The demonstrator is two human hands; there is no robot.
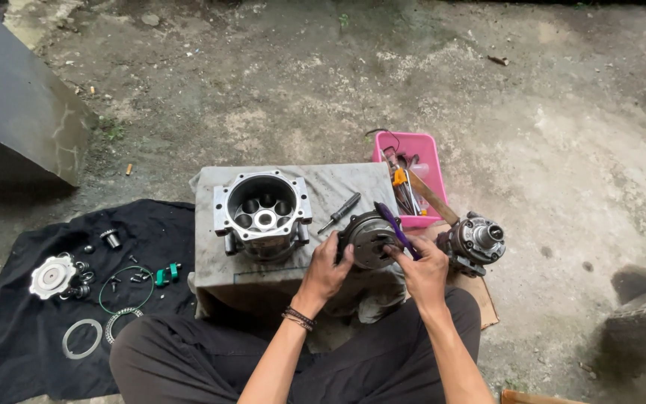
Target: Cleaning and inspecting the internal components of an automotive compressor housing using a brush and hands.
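My left hand [328, 267] grips the left side of a round dark metal disc part [368, 238] that rests on the right end of a grey stone block [338, 187]. My right hand [422, 267] holds a purple-handled tool [393, 227] with its tip against the face of that disc. A cast aluminium housing with several round bores [263, 212] stands on the left half of the block. A black-handled screwdriver [340, 212] lies between the housing and the disc.
A pink tray [425, 153] of hand tools sits behind the block. A metal hub assembly [475, 241] lies on cardboard to the right. On a black cloth [24, 299] to the left lie a finned plate [51, 275], rings, a green O-ring and small parts.
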